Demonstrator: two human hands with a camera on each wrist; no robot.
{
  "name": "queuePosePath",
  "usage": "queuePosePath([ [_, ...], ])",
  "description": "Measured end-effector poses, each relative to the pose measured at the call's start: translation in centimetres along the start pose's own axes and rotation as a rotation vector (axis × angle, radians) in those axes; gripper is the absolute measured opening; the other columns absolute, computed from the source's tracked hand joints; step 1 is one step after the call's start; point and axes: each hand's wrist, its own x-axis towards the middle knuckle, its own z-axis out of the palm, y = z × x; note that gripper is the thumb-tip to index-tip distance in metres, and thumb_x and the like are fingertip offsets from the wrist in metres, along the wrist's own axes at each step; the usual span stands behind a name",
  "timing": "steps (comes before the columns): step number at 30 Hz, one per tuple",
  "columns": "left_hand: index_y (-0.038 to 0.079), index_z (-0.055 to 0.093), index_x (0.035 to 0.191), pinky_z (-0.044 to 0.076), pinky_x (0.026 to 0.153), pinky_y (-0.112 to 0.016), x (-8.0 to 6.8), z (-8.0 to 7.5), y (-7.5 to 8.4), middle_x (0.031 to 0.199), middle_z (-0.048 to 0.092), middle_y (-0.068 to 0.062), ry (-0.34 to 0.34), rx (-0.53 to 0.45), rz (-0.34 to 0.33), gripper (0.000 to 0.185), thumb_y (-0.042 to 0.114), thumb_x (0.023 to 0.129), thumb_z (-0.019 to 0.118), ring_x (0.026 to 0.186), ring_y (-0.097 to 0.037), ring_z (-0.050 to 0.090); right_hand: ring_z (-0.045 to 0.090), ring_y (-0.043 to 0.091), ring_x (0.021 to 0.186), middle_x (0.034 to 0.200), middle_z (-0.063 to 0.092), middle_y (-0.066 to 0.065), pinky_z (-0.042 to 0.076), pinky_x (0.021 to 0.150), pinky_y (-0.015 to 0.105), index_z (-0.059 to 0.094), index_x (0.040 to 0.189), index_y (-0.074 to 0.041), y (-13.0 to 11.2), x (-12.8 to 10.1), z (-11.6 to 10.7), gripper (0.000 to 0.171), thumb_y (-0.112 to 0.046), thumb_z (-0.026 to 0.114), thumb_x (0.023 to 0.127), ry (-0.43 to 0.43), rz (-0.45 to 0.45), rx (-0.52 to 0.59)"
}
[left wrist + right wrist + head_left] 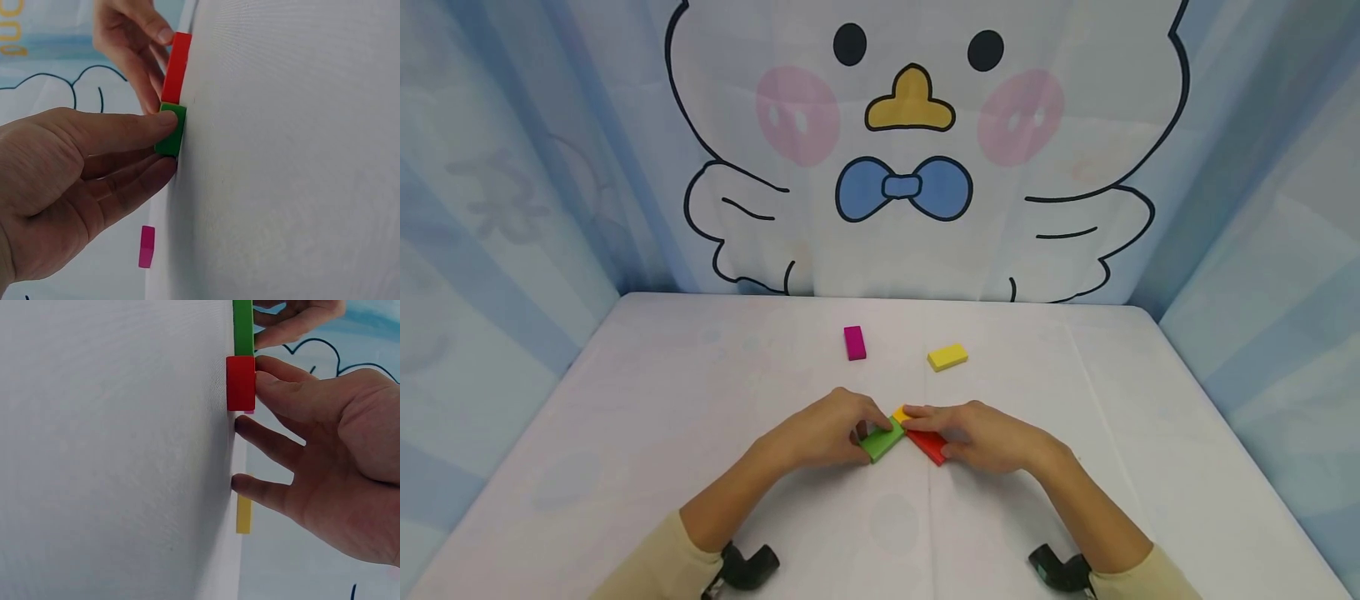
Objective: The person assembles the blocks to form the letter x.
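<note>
My left hand point(831, 429) pinches a green rectangular block point(882, 442) between thumb and fingers on the white table. A red block point(927, 447) lies at an angle to it, and their far ends come together. My right hand point(988, 435) holds the red block, its thumb at the near end and a finger stretched along the far side. In the right wrist view, its other fingers are spread and touch nothing but the tabletop. Between the far ends of both blocks shows part of an orange-yellow block point(898, 413), mostly hidden by my fingers.
Farther back on the table point(700, 375) lie a magenta block point(855, 342) and a yellow block point(947, 357), apart from each other. A curtain point(910, 250) with a cartoon character hangs behind the table's far edge, and more fabric hangs at both sides.
</note>
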Motion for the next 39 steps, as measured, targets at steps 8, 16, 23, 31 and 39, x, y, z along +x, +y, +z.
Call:
queuePosePath([
  [8,0.013,0.076,0.127,0.055,0.074,-0.016,0.15,-0.03,-0.07,0.112,0.074,0.002,-0.005,-0.006,-0.003,0.043,0.01,0.085,0.086,0.083,-0.005,0.063,0.038,0.02,0.155,0.166,0.04,-0.01,0.037,0.122,0.053,0.054,0.154,-0.026,-0.17,-0.05,-0.05,0.061,-0.001,0.066,0.099,0.0,0.007,0.025],
  [16,0.013,0.076,0.127,0.055,0.074,-0.016,0.17,-0.03,-0.14,0.112,0.074,0.002,-0.006,-0.011,0.002,0.044,0.01,0.085,0.086,0.083,-0.005,0.063,0.038,0.022,0.155,0.166,0.04,-0.008,0.037,0.121,0.054,0.054,0.153,-0.025,-0.3,-0.06,-0.16,0.061,0.001,0.065,0.099,-0.001,0.009,0.011],
  [23,0.014,0.075,0.129,0.056,0.077,-0.018,0.02,-0.22,-0.18,0.113,0.074,0.003,-0.028,-0.01,-0.019,0.044,0.001,0.088,0.079,0.088,-0.008,0.064,0.04,0.021,0.153,0.165,0.042,-0.007,0.039,0.121,0.052,0.057,0.151,-0.026,-0.22,0.03,-0.16,0.06,0.002,0.064,0.099,0.005,0.0,0.005],
  [31,0.014,0.073,0.132,0.057,0.087,-0.023,-0.4,-0.77,-0.44,0.124,0.073,0.003,-0.053,-0.001,0.017,0.048,-0.01,0.094,0.059,0.099,-0.012,0.068,0.046,0.021,0.15,0.163,0.046,-0.006,0.042,0.119,0.049,0.06,0.148,-0.025,-0.46,0.02,-0.29,0.056,0.001,0.063,0.099,0.02,-0.002,0.034],
  [39,0.017,0.072,0.134,0.053,0.11,-0.04,-0.14,-0.54,-0.4,0.141,0.068,-0.001,0.018,0.086,0.082,0.038,0.001,0.101,0.061,0.131,-0.023,0.063,0.048,0.025,0.148,0.157,0.054,-0.001,0.046,0.116,0.052,0.065,0.143,-0.022,-0.21,-0.13,-0.86,0.046,-0.004,0.064,0.1,0.116,0.017,0.008],
])
